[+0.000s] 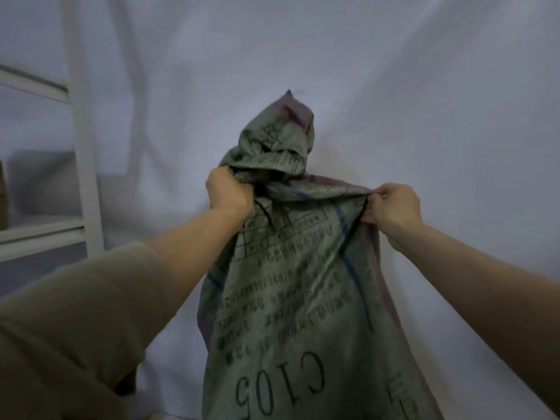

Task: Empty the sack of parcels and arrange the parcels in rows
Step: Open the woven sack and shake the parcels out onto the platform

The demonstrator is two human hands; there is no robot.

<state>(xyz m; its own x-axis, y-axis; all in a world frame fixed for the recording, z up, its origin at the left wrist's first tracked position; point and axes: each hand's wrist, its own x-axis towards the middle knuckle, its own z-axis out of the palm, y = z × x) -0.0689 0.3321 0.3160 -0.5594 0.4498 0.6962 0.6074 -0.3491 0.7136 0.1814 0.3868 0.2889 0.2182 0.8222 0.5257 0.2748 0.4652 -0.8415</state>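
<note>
A green woven sack (291,298) with black print, upside down so that "C105" reads inverted, hangs in front of me and fills the lower middle of the view. My left hand (228,189) is clenched on a bunch of its fabric near the top. My right hand (394,207) pinches the sack's pinkish edge at the right. One corner of the sack (288,128) sticks up above my hands. No parcels are visible; the sack's lower end is cut off by the frame.
A white cloth backdrop (424,101) hangs right behind the sack. A white metal shelf frame (81,147) stands at the left, with a brown box (3,198) at the left edge on its shelf.
</note>
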